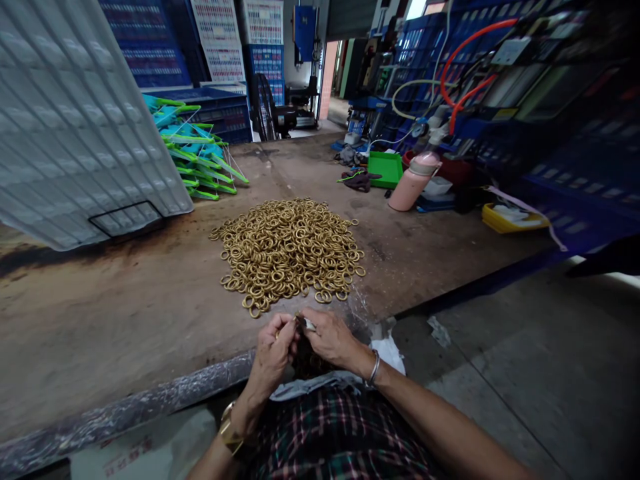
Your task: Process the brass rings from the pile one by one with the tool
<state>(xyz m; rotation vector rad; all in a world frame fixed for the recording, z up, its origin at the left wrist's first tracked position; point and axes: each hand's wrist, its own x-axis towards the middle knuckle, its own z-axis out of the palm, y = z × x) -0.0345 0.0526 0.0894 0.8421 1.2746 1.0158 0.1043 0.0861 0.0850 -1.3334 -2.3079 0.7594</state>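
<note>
A wide heap of brass-coloured rings lies on the brown worktable in front of me. My left hand and my right hand meet at the table's near edge, just below the heap, both closed in a pinch. Between the left fingertips shows a bit of a gold-coloured ring, mostly hidden. A small pale piece sticks out from the right thumb and fingers; its kind cannot be made out. Beneath both hands, an open bag with a light rim holds dark contents against my lap.
A whitish ribbed plastic crate stands at left, beside green and blue plastic parts. Toward the back right are a green tray, a pink bottle and a yellow dish. Plastic film wraps the table's front edge.
</note>
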